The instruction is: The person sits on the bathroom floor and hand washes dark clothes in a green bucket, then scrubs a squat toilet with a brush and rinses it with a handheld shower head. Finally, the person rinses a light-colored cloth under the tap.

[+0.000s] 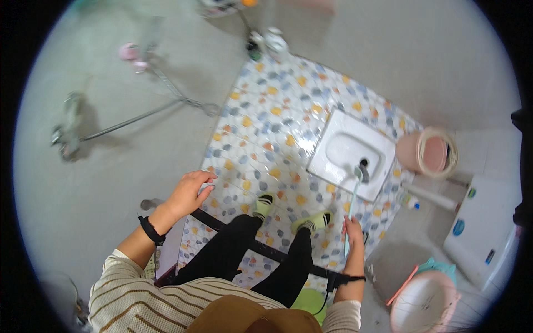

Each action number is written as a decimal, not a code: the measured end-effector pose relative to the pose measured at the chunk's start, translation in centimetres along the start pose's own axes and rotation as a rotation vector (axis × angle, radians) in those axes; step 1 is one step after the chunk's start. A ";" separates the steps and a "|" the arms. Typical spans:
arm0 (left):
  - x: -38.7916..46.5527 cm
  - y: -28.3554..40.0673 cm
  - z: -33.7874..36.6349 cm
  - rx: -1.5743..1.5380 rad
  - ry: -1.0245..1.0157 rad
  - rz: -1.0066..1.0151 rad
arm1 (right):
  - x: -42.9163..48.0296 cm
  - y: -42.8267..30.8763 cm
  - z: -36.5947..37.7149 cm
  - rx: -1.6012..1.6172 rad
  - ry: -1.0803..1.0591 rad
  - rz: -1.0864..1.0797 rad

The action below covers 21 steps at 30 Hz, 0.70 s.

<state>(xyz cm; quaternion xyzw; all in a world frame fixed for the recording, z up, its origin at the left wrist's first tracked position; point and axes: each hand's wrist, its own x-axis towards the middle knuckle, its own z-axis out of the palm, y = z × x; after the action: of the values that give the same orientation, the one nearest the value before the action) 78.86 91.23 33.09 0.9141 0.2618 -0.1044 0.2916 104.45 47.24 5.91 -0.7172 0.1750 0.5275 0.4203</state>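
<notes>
My right hand (353, 229) is closed around the light-green handle of a toilet brush (354, 195). The brush's grey head rests in the basin of a white ceramic squat toilet (352, 145), beside the dark drain hole. My left hand (193, 192) is raised at the left, thumb and fingers apart, with nothing in it. The squat toilet is set in a wet-looking floor of pebble-patterned tiles (275, 141), in front of my feet.
A pink bin (410, 152) stands right of the toilet, near a bottle with a blue cap (410, 200) and a white cistern (479, 233). Pink basins (449, 297) lie lower right. Bottles (275, 41) stand at the far wall. A shower hose (133, 120) hangs at left. A dark threshold (266, 251) crosses behind my feet.
</notes>
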 end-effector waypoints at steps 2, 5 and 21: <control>-3.9 -0.7 -5.9 0.054 0.166 -0.017 | -4.2 -1.6 0.8 -0.035 0.016 -0.057; -8.5 -2.1 -14.6 0.264 0.455 -0.052 | -9.7 -3.4 1.7 -0.131 0.078 -0.100; -13.0 -10.7 -34.0 0.682 0.580 -0.185 | -17.2 -6.8 2.2 -0.720 0.235 -0.409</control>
<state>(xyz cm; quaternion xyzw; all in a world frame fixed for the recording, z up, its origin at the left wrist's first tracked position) 63.47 113.18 59.91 0.9222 0.3636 0.0498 -0.1217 101.24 49.64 24.14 -0.8933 -0.1196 0.3755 0.2163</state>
